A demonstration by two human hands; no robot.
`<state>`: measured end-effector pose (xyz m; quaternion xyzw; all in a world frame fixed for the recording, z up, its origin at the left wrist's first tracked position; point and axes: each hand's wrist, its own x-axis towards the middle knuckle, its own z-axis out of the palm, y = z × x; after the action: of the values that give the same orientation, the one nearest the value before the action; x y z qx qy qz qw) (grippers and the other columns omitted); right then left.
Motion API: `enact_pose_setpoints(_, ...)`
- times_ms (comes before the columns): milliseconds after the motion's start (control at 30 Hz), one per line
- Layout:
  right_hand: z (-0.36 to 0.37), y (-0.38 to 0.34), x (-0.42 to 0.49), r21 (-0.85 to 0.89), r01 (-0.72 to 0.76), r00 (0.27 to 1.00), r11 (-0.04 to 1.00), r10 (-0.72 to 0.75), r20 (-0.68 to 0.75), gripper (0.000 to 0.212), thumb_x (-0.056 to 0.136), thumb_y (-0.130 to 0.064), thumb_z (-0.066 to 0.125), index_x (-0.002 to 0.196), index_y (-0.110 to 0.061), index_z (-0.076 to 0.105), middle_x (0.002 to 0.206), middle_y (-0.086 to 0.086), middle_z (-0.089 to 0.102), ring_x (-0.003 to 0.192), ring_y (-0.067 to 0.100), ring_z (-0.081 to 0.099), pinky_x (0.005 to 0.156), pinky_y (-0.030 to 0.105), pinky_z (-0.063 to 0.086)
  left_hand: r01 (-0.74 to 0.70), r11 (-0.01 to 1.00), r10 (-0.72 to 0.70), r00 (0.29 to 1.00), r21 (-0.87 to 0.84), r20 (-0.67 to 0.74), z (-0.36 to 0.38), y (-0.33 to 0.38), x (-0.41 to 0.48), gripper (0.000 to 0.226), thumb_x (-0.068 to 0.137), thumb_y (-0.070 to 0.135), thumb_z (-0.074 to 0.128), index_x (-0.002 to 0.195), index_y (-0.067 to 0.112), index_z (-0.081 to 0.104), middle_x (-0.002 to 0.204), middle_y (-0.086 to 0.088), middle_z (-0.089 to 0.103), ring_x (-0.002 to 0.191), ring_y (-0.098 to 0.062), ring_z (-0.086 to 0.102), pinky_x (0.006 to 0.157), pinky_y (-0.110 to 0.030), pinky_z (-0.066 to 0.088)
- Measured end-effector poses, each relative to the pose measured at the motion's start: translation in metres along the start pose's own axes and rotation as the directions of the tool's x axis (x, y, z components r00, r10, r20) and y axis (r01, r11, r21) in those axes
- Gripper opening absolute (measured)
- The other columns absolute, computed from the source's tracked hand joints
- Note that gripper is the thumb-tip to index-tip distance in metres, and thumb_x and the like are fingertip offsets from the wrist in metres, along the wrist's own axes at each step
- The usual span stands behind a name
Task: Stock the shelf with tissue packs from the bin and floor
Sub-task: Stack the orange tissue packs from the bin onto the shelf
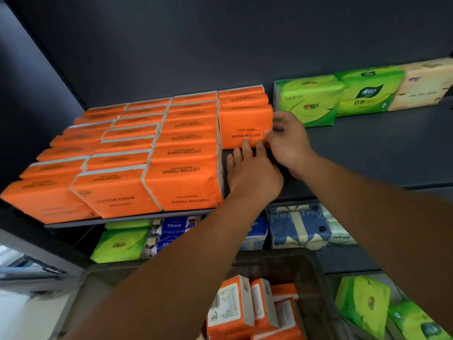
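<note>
Quick note from the remote seat. The orange pack [241, 123] I'm working on stands on the shelf [367, 148] right against the right side of the big orange block [137, 153], at the front of a short row that only runs along the back. My right grip [290, 141] is curled round the pack's right edge, thumb up top and fingers at the lower corner. My left grip [253, 175] is flat, with straight fingers [245, 148] touching the pack's front bottom edge, holding nothing.

Handling-wise, I'd guess these are light and squishy: soft tissue in slick plastic film. The wrapper probably slides on the metal shelf and dents if you squeeze the middle. I'd grab across the short ends where it's firmest, or just push on the flat face to square it up with the block.

There's lots of bare shelf in front of that row, so I'd say we're partway. More orange packs [232, 305] sit in the bin [316, 278] below the block. Green packs [308, 101] stand on the shelf further right of it.
</note>
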<state>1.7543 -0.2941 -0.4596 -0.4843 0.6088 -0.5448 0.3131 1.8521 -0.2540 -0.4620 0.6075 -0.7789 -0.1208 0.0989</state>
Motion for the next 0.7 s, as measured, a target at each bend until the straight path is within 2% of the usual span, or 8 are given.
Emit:
enact_pose_setpoints(133,0.001,0.003,0.006,-0.07,0.061,0.998,0.996,-0.06,0.021,0.041,0.091,0.008,0.048,0.125,-0.012,0.059,0.116,0.002,0.068,0.109,0.013,0.063,0.099,0.033,0.052,0.003,1.0,-0.003,1.0,0.004,-0.009,0.001,-0.001,0.009,0.064,0.096,0.033,0.042,0.154,0.019,0.019,0.162,-0.013,0.011,0.145,-0.035,0.015,0.12,-0.048,0.012)
enact_pose_setpoints(267,0.001,0.001,0.007,-0.084,0.075,0.996,0.994,-0.07,0.054,0.047,0.085,0.011,0.044,0.117,-0.018,0.064,0.109,-0.001,0.071,0.104,0.013,0.066,0.097,0.039,0.054,0.008,1.0,-0.008,1.0,0.005,-0.01,0.001,-0.002,0.015,0.062,0.094,0.033,0.044,0.151,0.019,0.023,0.159,-0.01,0.018,0.143,-0.035,0.02,0.119,-0.049,0.015)
enact_pose_setpoints(400,-0.002,-0.006,0.004,-0.118,0.068,0.996,0.991,-0.06,0.064,0.042,0.086,0.007,0.044,0.112,-0.022,0.061,0.108,0.0,0.071,0.103,0.018,0.066,0.096,0.043,0.054,0.023,1.0,-0.023,1.0,0.015,-0.004,-0.001,-0.004,0.017,0.057,0.094,0.034,0.045,0.147,0.018,0.03,0.152,-0.009,0.027,0.138,-0.034,0.026,0.117,-0.048,0.019)
enact_pose_setpoints(533,-0.014,-0.015,-0.002,-0.293,0.057,0.998,0.954,-0.049,0.036,0.045,0.093,0.0,0.048,0.136,-0.011,0.053,0.127,0.008,0.062,0.118,0.022,0.058,0.103,0.035,0.047,0.022,1.0,-0.022,1.0,0.016,0.014,-0.001,-0.001,0.002,0.054,0.099,0.034,0.039,0.148,0.013,0.028,0.151,-0.014,0.028,0.135,-0.037,0.029,0.115,-0.048,0.023)
enact_pose_setpoints(600,-0.024,-0.019,-0.009,-0.418,0.081,0.997,0.905,-0.074,0.034,0.042,0.094,-0.005,0.05,0.136,-0.012,0.054,0.124,0.009,0.063,0.116,0.024,0.059,0.097,0.03,0.048,-0.027,0.999,0.026,0.999,0.047,0.024,-0.004,0.002,-0.013,0.048,0.1,0.032,0.038,0.143,0.009,0.035,0.146,-0.015,0.035,0.131,-0.037,0.035,0.111,-0.047,0.029)
enact_pose_setpoints(700,-0.039,-0.024,-0.026,-0.544,0.107,0.994,0.832,-0.095,0.051,0.036,0.095,-0.014,0.05,0.129,-0.018,0.058,0.113,0.009,0.068,0.106,0.029,0.062,0.091,0.038,0.053,-0.143,0.987,0.143,0.99,0.068,0.002,-0.011,0.005,-0.046,0.033,0.101,0.027,0.04,0.126,0.007,0.049,0.129,-0.014,0.051,0.12,-0.035,0.045,0.099,-0.044,0.036)
